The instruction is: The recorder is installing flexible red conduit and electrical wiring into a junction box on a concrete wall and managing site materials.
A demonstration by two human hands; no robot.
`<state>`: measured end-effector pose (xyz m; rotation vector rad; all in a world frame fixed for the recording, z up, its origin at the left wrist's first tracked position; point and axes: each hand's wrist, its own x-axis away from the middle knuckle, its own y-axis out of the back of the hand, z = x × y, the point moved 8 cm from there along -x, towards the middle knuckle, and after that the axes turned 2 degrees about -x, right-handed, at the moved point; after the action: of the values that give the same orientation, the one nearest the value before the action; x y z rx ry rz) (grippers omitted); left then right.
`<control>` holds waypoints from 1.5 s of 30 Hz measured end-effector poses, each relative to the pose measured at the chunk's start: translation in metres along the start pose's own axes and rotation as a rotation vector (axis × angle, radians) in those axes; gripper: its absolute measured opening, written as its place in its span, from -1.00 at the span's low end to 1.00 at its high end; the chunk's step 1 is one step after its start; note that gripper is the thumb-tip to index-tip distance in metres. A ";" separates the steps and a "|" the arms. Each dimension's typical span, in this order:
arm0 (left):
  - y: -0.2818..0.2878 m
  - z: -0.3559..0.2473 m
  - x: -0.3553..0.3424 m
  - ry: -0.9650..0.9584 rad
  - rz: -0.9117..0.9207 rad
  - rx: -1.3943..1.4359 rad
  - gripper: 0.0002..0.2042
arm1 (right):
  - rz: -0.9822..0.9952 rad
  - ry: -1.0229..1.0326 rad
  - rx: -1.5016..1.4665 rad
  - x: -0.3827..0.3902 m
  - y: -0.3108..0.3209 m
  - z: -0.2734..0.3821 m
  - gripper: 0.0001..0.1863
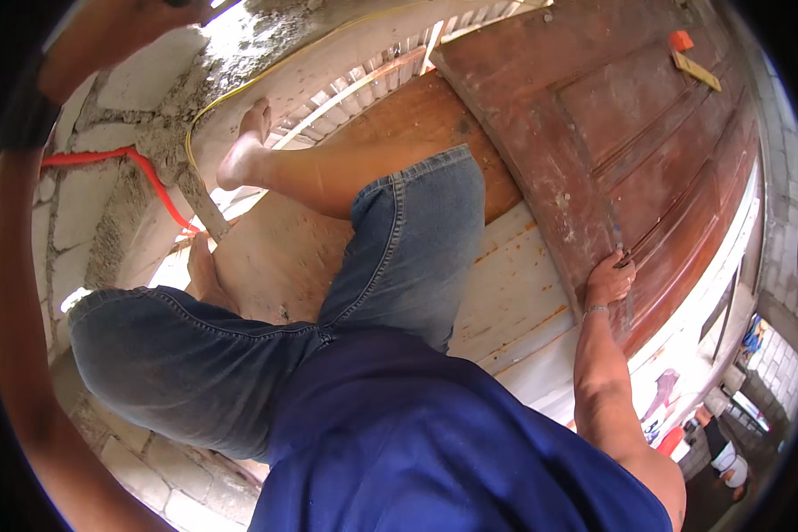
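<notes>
A brown panelled wooden door (541, 97) spans the right side of the view, with raised mouldings and scuffed, dusty patches. On its near part rests my right hand (610, 279), fingers closed round something small; a bit of dark metal shows at the fingertips, but its kind is hidden. A pale scraped-looking strip runs along the door past that hand. My left arm rises along the left rim to my left hand (120, 40) at the top left. That hand is close to the camera and cut off by the frame, so its fingers cannot be read.
Under the door lie wooden boards (514, 266), where I sit with bare feet. A red block (680, 41) and a yellowish stick (697, 71) lie on the door's far part. A red hose (151, 173) and yellow cord (191, 133) run by a block wall (71, 213). A person (729, 461) is at lower right.
</notes>
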<state>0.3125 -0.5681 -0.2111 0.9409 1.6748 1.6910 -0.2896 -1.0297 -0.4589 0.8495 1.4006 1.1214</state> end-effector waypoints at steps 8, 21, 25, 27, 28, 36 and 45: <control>0.008 -0.157 -0.117 -0.203 0.010 -0.019 -0.62 | -0.021 0.018 -0.008 -0.002 -0.003 0.006 -0.48; -0.097 -0.245 -0.158 -0.061 0.181 0.249 -0.60 | 0.072 0.021 0.013 -0.009 -0.002 0.005 -0.40; -0.124 -0.260 -0.173 0.003 0.315 0.319 -0.59 | 0.099 0.023 0.000 -0.010 -0.003 0.003 -0.39; -0.134 -0.261 -0.174 0.056 0.215 0.486 -0.54 | 0.004 0.064 -0.017 -0.014 0.007 0.017 -0.43; -0.151 -0.266 -0.172 0.072 0.225 0.530 -0.53 | 0.089 0.054 -0.008 -0.018 0.006 0.015 -0.43; -0.246 -0.322 -0.173 0.068 0.344 0.499 -0.40 | 0.034 0.082 -0.011 -0.017 0.002 0.002 -0.35; -0.255 -0.315 -0.180 0.053 0.464 0.460 -0.53 | 0.099 0.063 0.010 -0.016 -0.005 0.005 -0.48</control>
<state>0.1446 -0.8870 -0.4701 1.6162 2.0443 1.6390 -0.2825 -1.0451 -0.4581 0.9058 1.4302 1.2269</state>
